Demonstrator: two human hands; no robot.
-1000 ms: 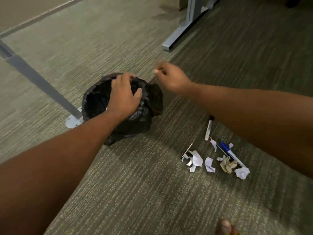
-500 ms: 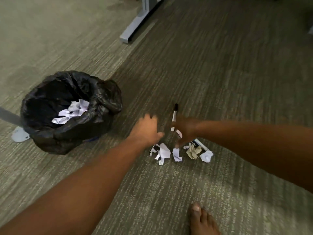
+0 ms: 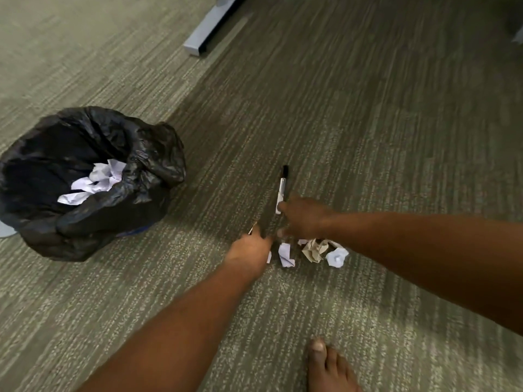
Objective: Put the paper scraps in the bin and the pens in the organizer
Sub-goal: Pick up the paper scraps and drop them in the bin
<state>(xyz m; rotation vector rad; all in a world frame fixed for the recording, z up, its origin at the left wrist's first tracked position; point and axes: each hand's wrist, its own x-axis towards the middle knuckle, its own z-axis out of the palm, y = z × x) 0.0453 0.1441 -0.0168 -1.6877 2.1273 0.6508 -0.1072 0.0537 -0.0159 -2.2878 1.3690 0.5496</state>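
A bin (image 3: 158, 168) lined with a black bag stands at the left, with white paper (image 3: 96, 179) inside. On the carpet lie a white scrap (image 3: 285, 254), a tan crumpled scrap (image 3: 314, 248) and a white ball of paper (image 3: 336, 257). My left hand (image 3: 250, 247) presses down on the leftmost scraps, fingers curled under and hidden. My right hand (image 3: 304, 219) hovers just above the scraps with fingers spread. Its thumb touches the near end of a black-capped pen (image 3: 283, 182) that lies flat, pointing away. No organizer is in view.
A grey desk foot (image 3: 209, 29) lies on the carpet at the top centre. A metal base plate (image 3: 4, 230) shows at the left edge behind the bin. My bare foot (image 3: 328, 366) stands at the bottom right.
Both hands came away from the bin and dropped to the pile. The left hand now covers the leftmost scraps, and the right thumb has reached the pen.
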